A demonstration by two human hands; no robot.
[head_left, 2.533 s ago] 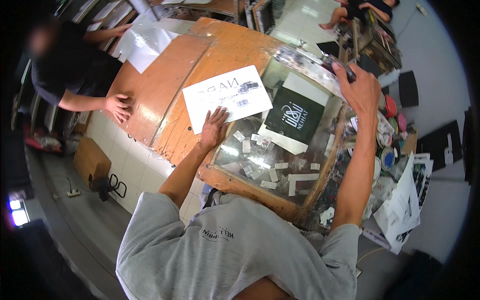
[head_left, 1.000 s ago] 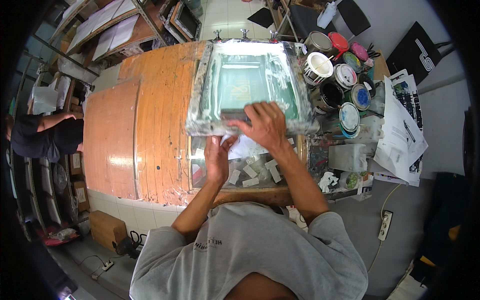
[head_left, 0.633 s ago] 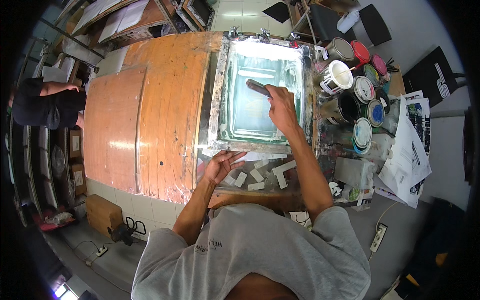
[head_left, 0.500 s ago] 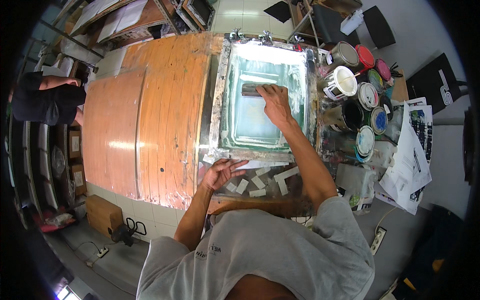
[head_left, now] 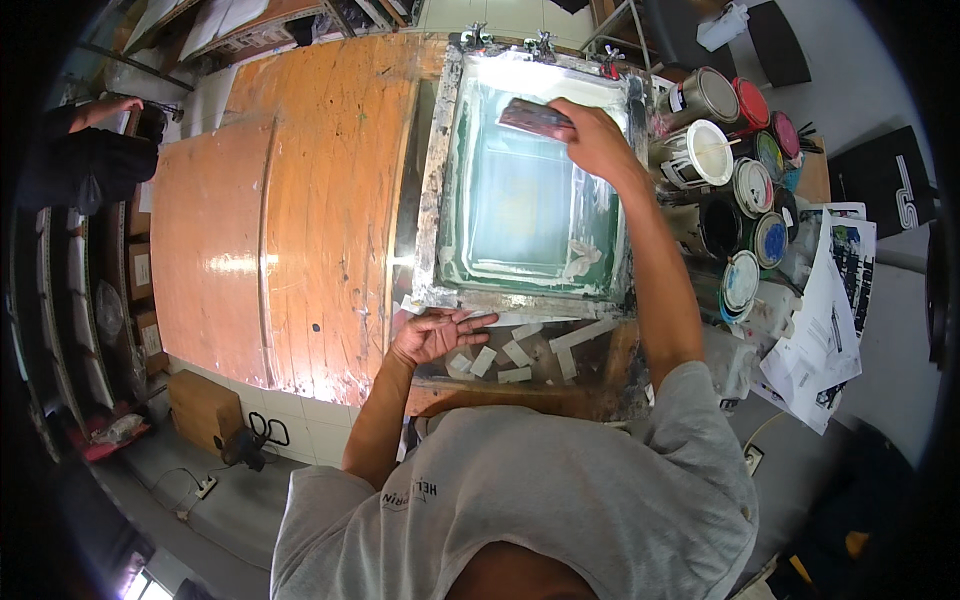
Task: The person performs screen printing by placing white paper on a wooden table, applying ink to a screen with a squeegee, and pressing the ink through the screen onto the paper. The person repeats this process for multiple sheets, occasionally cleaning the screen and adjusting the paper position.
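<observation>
A metal-framed printing screen (head_left: 435,190) with a green mesh lies flat on the orange wooden table (head_left: 310,180). My right hand (head_left: 598,140) reaches over its far end and grips a squeegee (head_left: 533,118) pressed on the mesh near the hinge clamps. My left hand (head_left: 435,335) rests flat, fingers spread, on the near edge of the frame. Several white tape strips (head_left: 515,352) are stuck to the table just below that edge.
Several open paint cans (head_left: 735,180) crowd the table to the right of the screen. Printed paper sheets (head_left: 830,310) hang over the right edge. Another person in dark clothes (head_left: 95,160) stands at the table's far left. Scissors (head_left: 262,432) lie on the floor.
The screen came down flat onto the table. My right hand has slid the squeegee up the mesh to the far end. My left hand stayed on the near frame edge.
</observation>
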